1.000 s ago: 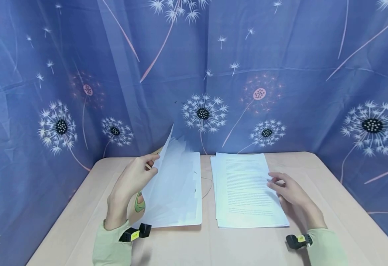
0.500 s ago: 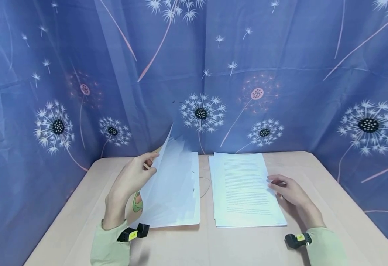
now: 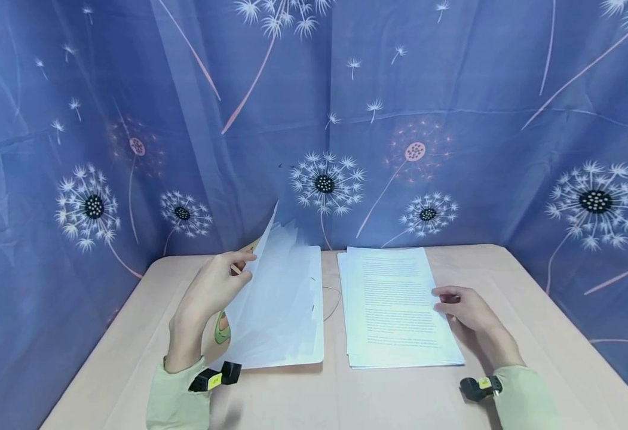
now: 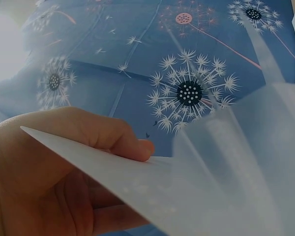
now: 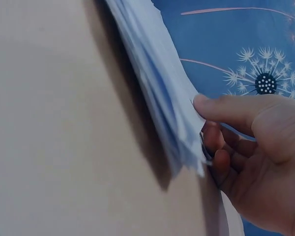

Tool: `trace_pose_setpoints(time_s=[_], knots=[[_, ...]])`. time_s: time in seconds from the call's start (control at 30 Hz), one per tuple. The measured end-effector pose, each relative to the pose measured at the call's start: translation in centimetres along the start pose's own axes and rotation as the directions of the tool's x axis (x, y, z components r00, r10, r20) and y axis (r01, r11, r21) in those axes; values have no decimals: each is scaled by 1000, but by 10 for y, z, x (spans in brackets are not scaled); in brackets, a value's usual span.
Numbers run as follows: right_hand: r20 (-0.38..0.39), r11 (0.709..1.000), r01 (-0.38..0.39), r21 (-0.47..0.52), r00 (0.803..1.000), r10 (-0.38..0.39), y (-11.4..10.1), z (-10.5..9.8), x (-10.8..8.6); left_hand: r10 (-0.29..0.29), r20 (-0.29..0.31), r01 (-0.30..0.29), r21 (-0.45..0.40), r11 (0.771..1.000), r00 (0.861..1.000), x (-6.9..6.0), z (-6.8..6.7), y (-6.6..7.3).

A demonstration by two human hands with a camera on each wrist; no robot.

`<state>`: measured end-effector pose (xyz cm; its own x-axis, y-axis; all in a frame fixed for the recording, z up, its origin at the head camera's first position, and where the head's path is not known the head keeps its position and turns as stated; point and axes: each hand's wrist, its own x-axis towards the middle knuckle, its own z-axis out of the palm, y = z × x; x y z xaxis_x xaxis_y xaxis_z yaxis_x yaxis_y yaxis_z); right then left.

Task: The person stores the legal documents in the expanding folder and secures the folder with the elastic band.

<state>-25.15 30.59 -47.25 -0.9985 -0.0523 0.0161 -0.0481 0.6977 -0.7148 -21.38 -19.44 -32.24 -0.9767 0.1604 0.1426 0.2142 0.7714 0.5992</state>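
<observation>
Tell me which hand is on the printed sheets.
The right hand, pinching the right edge of the printed sheets; the left hand instead holds up part of the folder.

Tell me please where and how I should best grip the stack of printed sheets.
The stack is probably best pinched by its right long edge, from the right, where the right hand pinches: its layers gape there, so squeeze them together.

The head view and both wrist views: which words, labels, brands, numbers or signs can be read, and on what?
None can be read.
Top sheet: lines of print, too small.
Left wrist camera: marks on its yellow label, too small.
Right wrist camera: marks on its yellow label, too small.
</observation>
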Motion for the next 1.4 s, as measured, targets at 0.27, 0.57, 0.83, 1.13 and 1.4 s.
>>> trace_pose_setpoints(time_s=[0.27,0.57,0.83,1.13,1.4], knots=[[-24,1000,21,-1,999,-21,1,1,3,10,-1,-10,3,1000,1000,-1,-1,1],[-48,1000,29,3,998,-29,4,0,3,3,-4,-3,-1,1000,1000,0,-1,1],[-13,992,-23,123,1000,24,1,-1,2,8,1,-8,0,1000,1000,1,0,0],[-35,994,-36,108,999,40,-4,-12,-4,3,0,-3,2,1000,1000,2,-1,0],[-103,992,67,105,993,-56,-11,-23,-8,1,-3,-1,2,1000,1000,1,0,0]])
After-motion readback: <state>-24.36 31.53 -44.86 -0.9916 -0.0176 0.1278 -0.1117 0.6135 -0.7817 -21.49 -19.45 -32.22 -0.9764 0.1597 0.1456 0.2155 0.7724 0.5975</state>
